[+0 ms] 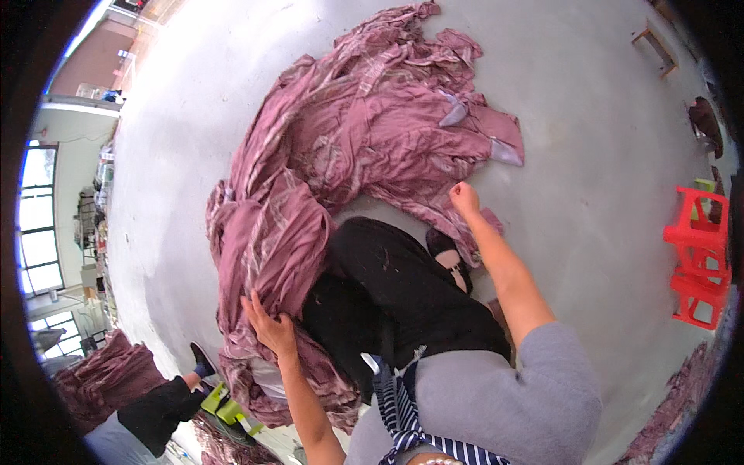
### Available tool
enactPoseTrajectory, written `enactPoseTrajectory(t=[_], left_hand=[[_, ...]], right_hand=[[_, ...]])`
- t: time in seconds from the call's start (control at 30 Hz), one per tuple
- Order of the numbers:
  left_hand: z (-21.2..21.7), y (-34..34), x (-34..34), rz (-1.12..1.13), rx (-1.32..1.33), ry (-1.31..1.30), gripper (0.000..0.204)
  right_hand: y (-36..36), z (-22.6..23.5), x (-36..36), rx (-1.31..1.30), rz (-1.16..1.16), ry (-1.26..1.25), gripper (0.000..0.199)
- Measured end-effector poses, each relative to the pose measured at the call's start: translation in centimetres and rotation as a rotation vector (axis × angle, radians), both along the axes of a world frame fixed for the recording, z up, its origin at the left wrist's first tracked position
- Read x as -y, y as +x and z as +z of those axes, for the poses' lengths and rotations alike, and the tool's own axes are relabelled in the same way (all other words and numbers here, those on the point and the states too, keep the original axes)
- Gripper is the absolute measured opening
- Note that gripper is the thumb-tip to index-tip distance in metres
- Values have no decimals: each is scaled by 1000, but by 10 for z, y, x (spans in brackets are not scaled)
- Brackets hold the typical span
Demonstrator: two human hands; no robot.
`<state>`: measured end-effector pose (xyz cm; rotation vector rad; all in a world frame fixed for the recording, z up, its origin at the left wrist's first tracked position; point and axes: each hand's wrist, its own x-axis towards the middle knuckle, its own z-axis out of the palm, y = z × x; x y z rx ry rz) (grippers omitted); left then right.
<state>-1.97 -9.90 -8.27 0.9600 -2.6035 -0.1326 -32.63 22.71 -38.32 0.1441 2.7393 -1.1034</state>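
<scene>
A large heap of mauve-pink patterned cloth (364, 116) lies crumpled on the floor, curving from the far side round to my left. Pale lilac patches show at its right edge. My left hand (273, 329) is at the near left part of the cloth, fingers spread and stretched over its folds. Out to the right, my right hand (465, 200) is closed at the cloth's right edge; what its fingers hold, if anything, is hidden. My black-trousered legs (411, 287) are folded beside the heap, and a dark shoe (443, 249) shows by the cloth.
Stacked red plastic stools (697, 256) stand at the right. At the lower left, another person's leg (167, 407) is beside a green plastic stool (231, 412), with more mauve cloth (108, 384) nearby. A small wooden frame (657, 50) is at the far right. Grey floor (573, 147) surrounds the heap.
</scene>
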Motion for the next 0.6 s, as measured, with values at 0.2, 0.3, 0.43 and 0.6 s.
enactPoseTrajectory(t=[0.2, 0.3, 0.43, 0.6], left_hand=[[-37, 3, 27, 37, 79, -33, 46], [-37, -1, 27, 52, 13, -57, 46], [-25, -3, 28, 79, 37, -87, 47], [-32, -11, 23, 119, -13, -56, 45]], right_hand=[[-96, 13, 32, -213, 207, 89, 38], [-131, 12, 51, -211, 349, 99, 58], [-141, 16, 73, 88, 425, 233, 67], [-115, -10, 51, -105, 273, 120, 17]])
